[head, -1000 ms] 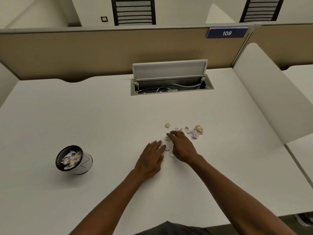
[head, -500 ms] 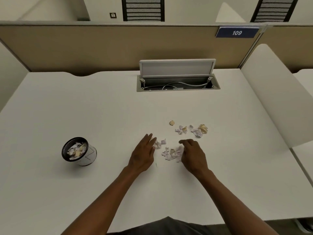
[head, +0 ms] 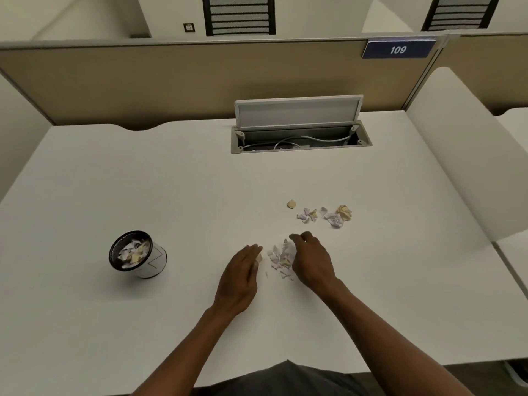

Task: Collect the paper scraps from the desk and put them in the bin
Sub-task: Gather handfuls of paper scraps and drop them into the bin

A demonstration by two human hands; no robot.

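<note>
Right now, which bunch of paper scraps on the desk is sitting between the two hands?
The near pile of scraps, between the left hand and right hand; the far cluster lies beyond both hands, untouched.

On the desk (head: 143,181), the left hand (head: 238,277) and right hand (head: 310,262) flanked a scrap pile (head: 281,257); more scraps (head: 323,214) lay beyond, the bin (head: 137,254) left.

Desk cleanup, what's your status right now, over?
Left hand open beside scrap pile; right hand cupping it. More scraps beyond. Bin part-filled, path clear.
</note>
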